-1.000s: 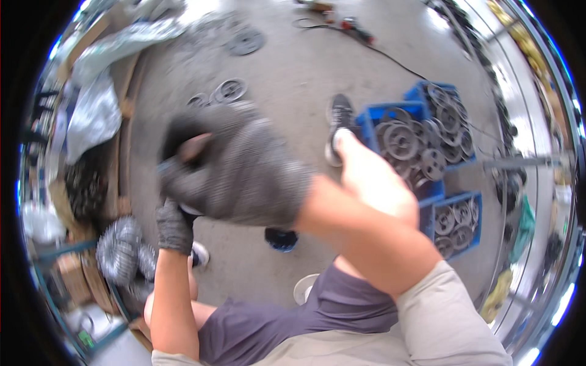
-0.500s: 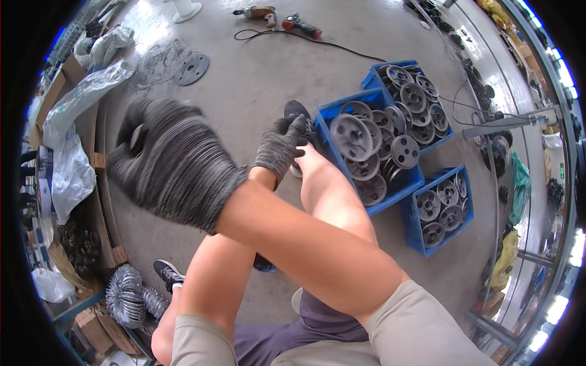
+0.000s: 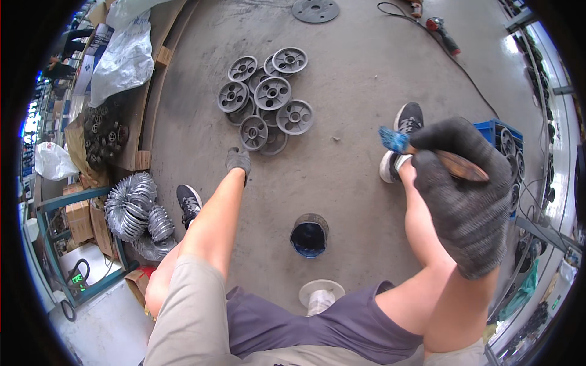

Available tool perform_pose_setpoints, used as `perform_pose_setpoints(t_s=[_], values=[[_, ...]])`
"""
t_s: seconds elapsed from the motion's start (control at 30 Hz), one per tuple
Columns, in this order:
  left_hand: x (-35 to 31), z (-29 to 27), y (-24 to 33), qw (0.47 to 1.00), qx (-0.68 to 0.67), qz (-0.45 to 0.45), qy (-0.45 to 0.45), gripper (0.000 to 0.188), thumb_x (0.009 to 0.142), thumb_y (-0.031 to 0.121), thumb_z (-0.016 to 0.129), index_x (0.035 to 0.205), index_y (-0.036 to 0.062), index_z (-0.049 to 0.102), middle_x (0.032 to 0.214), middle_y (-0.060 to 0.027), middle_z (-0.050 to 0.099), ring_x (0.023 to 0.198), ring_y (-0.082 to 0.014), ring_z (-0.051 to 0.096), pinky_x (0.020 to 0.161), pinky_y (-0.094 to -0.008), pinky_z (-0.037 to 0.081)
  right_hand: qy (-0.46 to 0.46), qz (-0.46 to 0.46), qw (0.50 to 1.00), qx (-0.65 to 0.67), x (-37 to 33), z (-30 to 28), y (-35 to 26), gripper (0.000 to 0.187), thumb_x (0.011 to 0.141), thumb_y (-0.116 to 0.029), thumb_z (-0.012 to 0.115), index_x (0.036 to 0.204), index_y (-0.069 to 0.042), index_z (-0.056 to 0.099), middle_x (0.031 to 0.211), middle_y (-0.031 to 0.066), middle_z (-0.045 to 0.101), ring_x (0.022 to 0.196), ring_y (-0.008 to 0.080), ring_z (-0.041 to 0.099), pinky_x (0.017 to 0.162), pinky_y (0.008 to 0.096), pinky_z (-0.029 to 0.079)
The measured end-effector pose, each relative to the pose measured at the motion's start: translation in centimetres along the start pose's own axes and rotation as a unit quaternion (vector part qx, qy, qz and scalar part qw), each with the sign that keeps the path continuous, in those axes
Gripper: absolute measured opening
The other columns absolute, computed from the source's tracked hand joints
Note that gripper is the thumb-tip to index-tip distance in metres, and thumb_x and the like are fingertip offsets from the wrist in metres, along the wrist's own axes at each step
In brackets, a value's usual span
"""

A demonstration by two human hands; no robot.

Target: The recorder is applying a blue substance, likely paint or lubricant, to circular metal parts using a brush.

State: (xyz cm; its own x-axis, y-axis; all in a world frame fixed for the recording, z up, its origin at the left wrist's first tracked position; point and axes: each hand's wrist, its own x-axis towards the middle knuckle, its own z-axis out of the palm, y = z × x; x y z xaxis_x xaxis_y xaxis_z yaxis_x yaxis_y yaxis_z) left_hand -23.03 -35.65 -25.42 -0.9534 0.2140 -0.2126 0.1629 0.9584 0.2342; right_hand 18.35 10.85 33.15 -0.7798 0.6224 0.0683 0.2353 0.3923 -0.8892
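My right hand, in a dark grey knit glove, is closed around the wooden handle of a paintbrush. Wet blue paint coats its bristles, which point left. Toward the left, a pile of grey metal wheels with holes in their discs lies on the floor. My gloved left hand reaches to the near side of this pile, close below the front wheel. Its fingers look loosely apart with nothing seen in them; whether they touch the wheel I cannot tell. Between my legs stands a can with dark blue paint inside.
A blue crate of wheels stands at the right, partly behind my right hand. A corded power tool and a flat round plate lie far off. Silver flexible ducting sits at the left beside a pallet.
The view has swung left, bringing the wheel pile and paint can into sight. My arms, crossed before, are now apart: right hand at right with the brush, left hand by the wheels.
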Motion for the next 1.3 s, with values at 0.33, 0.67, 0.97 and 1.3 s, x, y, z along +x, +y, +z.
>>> perform_pose_setpoints(t_s=[0.33,0.67,0.97,1.3], values=[[-5.5,-9.2,24.7,0.986,0.082,-0.092,-0.111,0.064,0.088,0.037,0.063,0.143,0.0074,0.047,0.14,-0.0267,0.05,0.128,-0.0424,0.052,0.106,-0.0458,0.047,-0.049,0.037,0.995,-0.082,0.7,2.1,1.7,0.024,0.081,-0.003,0.074,0.104,-0.001,0.069,0.097,0.0111,0.073,0.088,0.0213,0.072,0.081,0.0345,0.058],[-7.4,-8.9,22.0,0.998,0.034,0.041,-0.044,0.062,0.074,0.033,0.083,0.126,0.0082,0.059,0.125,-0.0227,0.06,0.116,-0.0407,0.059,0.096,-0.0447,0.05,-0.034,-0.041,0.994,-0.096,0.1,3.4,1.9,0.022,0.079,-0.001,0.072,0.101,-0.003,0.07,0.094,0.0108,0.074,0.087,0.0218,0.073,0.083,0.0345,0.059],[-13.4,-22.6,27.0,0.964,-0.034,0.22,-0.143,0.033,0.086,0.023,0.067,0.112,0.0039,0.065,0.103,-0.0226,0.071,0.098,-0.0386,0.068,0.085,-0.043,0.053,-0.316,0.001,0.942,-0.114,-0.2,6.8,-0.2,0.019,0.082,-0.009,0.066,0.1,-0.003,0.07,0.08,0.0118,0.07,0.076,0.0227,0.071,0.071,0.0312,0.055],[-29.5,-48.1,26.8,0.904,-0.355,0.237,0.027,0.035,0.099,0.031,0.064,0.119,0.0021,0.066,0.1,-0.0103,0.072,0.088,-0.0173,0.069,0.074,-0.0316,0.057,-0.579,-0.006,0.781,-0.234,-8.1,19.1,8.0,0.027,0.083,-0.019,0.069,0.107,-0.007,0.071,0.093,0.0135,0.074,0.085,0.0267,0.072,0.078,0.0374,0.055]])
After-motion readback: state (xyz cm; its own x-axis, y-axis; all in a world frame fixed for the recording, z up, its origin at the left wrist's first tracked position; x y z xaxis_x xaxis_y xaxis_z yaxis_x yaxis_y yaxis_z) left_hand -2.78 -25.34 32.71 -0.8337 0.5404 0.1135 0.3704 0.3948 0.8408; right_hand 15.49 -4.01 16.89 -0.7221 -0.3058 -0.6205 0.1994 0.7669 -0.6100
